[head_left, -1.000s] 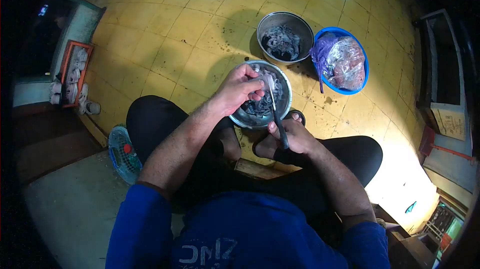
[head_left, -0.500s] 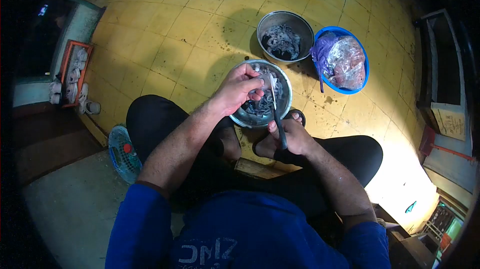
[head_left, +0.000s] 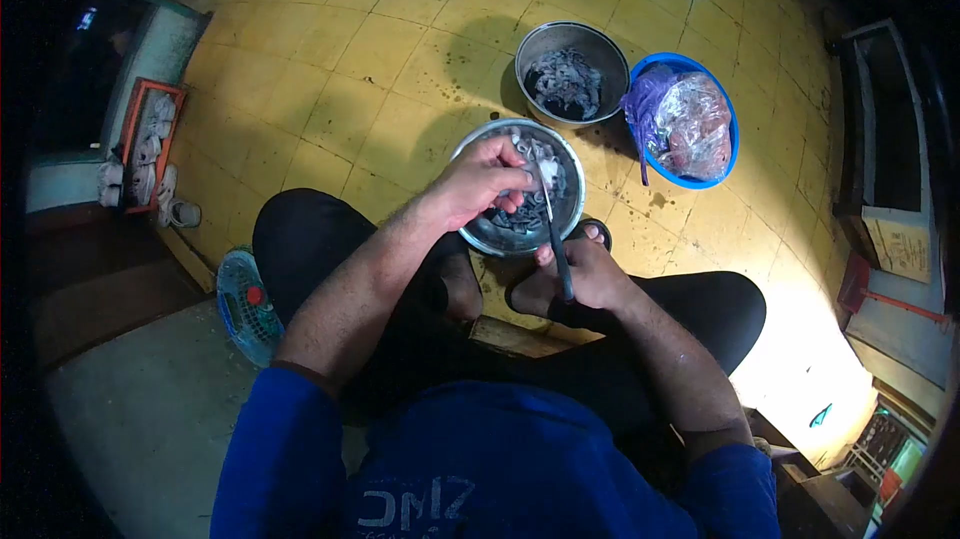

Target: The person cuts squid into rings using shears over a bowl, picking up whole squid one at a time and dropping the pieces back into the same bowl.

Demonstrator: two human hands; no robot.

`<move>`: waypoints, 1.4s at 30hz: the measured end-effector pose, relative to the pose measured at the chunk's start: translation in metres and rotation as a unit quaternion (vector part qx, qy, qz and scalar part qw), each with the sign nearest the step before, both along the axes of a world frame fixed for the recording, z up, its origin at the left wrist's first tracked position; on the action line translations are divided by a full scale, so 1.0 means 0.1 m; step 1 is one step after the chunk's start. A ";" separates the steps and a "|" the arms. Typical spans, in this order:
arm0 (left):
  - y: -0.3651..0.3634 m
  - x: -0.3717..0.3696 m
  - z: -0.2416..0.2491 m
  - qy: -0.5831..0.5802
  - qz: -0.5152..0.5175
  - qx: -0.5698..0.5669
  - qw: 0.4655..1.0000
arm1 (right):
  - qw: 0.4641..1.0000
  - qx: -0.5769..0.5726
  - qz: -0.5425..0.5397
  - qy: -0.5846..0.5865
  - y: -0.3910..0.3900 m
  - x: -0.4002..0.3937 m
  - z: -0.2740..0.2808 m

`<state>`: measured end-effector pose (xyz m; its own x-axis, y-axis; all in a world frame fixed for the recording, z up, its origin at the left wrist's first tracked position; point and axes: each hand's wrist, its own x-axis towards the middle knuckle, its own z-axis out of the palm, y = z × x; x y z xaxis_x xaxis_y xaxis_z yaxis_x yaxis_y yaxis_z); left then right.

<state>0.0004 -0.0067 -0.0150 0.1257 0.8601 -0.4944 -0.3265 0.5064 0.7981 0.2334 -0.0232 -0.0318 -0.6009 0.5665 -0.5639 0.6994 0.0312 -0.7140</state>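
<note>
My right hand (head_left: 592, 274) is wrapped round the dark handle of a pair of scissors (head_left: 553, 229), whose thin metal blades point up and away over the bowl. My left hand (head_left: 482, 184) has its fingers curled together in a pinch by the blade tips. A soft, whitish, squid-like piece (head_left: 547, 172) shows at the blades, partly hidden behind the fingers. Below both hands, a metal bowl (head_left: 572, 154) stands on the floor between my feet. Wet grey and white strips (head_left: 520, 217) lie inside it.
Beyond the bowl stands a deeper pot (head_left: 527, 51) with similar pale pieces in dark liquid. To its right, a blue basin (head_left: 735, 144) holds a purple bag and a clear plastic bag. A green basket-like item (head_left: 240, 311) lies by my left knee; a shoe rack (head_left: 128, 144) stands far left.
The scissor blades look closer together now, and the handle has turned slightly. My left fingers have shifted a little; the whitish piece now shows lower along the blades.
</note>
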 end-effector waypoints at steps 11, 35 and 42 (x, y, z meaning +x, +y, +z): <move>-0.02 0.02 -0.05 0.033 -0.070 -0.041 0.996 | 0.999 -0.043 -0.010 0.022 0.02 0.01 0.00; 0.00 0.02 -0.04 -0.044 0.042 -0.001 0.998 | 1.000 -0.011 0.012 0.008 0.04 -0.02 0.09; 0.03 -0.02 0.00 -0.050 0.046 0.003 0.998 | 0.999 0.037 0.013 -0.002 0.01 -0.02 0.13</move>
<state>-0.0020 -0.0038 -0.0148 0.0939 0.8734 -0.4779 -0.4503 0.4654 0.7620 0.2310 -0.0227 -0.0193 -0.6140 0.5910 -0.5233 0.7007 0.1029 -0.7060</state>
